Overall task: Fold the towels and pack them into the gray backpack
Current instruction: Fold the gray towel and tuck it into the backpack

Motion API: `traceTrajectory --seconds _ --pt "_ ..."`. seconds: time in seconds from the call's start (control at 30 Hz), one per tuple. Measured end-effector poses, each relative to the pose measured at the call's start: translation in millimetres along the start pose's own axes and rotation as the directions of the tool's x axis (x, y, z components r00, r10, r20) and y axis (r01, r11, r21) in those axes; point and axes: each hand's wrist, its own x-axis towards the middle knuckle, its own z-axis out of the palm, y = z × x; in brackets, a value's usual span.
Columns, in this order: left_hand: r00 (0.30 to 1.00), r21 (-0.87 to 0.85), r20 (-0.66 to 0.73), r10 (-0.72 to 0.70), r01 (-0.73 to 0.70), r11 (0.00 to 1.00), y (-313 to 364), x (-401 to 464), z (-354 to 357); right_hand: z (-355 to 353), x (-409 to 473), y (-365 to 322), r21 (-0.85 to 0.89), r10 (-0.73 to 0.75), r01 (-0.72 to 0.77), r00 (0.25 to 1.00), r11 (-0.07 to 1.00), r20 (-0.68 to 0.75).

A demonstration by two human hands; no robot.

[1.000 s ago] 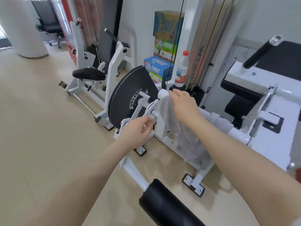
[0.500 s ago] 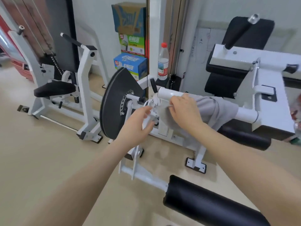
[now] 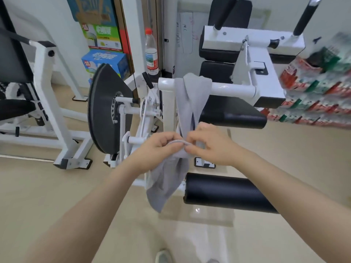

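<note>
Far to my left stands a white-framed exercise machine (image 3: 47,103) with black pads, and behind it stacked cardboard boxes (image 3: 102,40) lean against the wall. Next comes the big black weight disc (image 3: 102,109) of the machine in front of me, and behind that a plastic water bottle (image 3: 151,52) with a red cap stands upright. My left hand (image 3: 157,149) reaches forward at the middle of the view, fingers curled, pinching a folded edge of the gray towel (image 3: 193,95) between thumb and fingers. The towel is draped over the white horizontal bar (image 3: 231,90) of the machine, hangs down from there into my hands, and a loose end drops below them toward the beige floor (image 3: 38,196). My right hand (image 3: 210,147) sits just beside the left, almost touching it, fingers curled as well and pinching the same folded edge of the towel from the other side. Below my right forearm lies a black padded roller (image 3: 224,192), and above it a second black pad (image 3: 231,114) sits under the bar. Further right rises the white block of the machine with its black-gripped handles (image 3: 305,14). At the far right edge there is a blurred stack of red, green and white packaging (image 3: 322,82); I cannot tell what it holds. The tip of a shoe (image 3: 163,257) shows at the bottom edge.
</note>
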Motion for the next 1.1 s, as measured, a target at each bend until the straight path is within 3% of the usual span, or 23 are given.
traceTrajectory --seconds 0.13,0.23,0.43,0.5,0.6,0.67,0.73,0.87,0.93,1.1 --pt "0.991 -0.118 0.131 0.004 0.011 0.993 11 -20 5 11 -14 4 0.039 -0.238 0.235 0.951 0.971 0.197" --pt "0.994 -0.225 0.086 0.07 -0.05 0.973 27 -35 10 16 -31 6 0.067 -0.232 0.223 0.949 0.973 0.215" --pt "0.998 -0.16 -0.006 0.064 -0.064 0.985 49 -52 72 19 -85 23 0.105 -0.199 0.174 0.927 0.979 0.319" --pt "0.996 -0.066 -0.08 0.037 -0.042 0.997 50 -51 104 20 -110 41 0.103 -0.125 0.101 0.957 0.989 0.261" --pt "0.967 0.336 -0.239 0.094 -0.008 0.942 43 -44 151 18 -161 77 0.317 0.103 -0.104 0.995 0.943 0.019" --pt "0.954 0.56 -0.247 0.172 -0.005 0.829 36 -34 184 13 -197 97 0.422 0.266 -0.182 0.952 0.888 -0.149" --pt "0.967 0.665 -0.212 0.143 0.035 0.746 32 -19 223 6 -233 113 0.437 0.371 -0.241 0.898 0.866 -0.239" --pt "0.996 0.634 -0.053 0.066 -0.018 0.773 46 19 317 -8 -296 139 0.42 0.442 -0.31 0.857 0.853 -0.265" --pt "0.994 0.634 0.003 0.105 -0.083 0.769 57 40 354 -15 -316 152 0.367 0.439 -0.33 0.857 0.87 -0.269" --pt "0.976 0.602 0.115 0.184 -0.216 0.769 77 104 425 -48 -371 209 0.391 0.565 -0.428 0.738 0.815 -0.37"
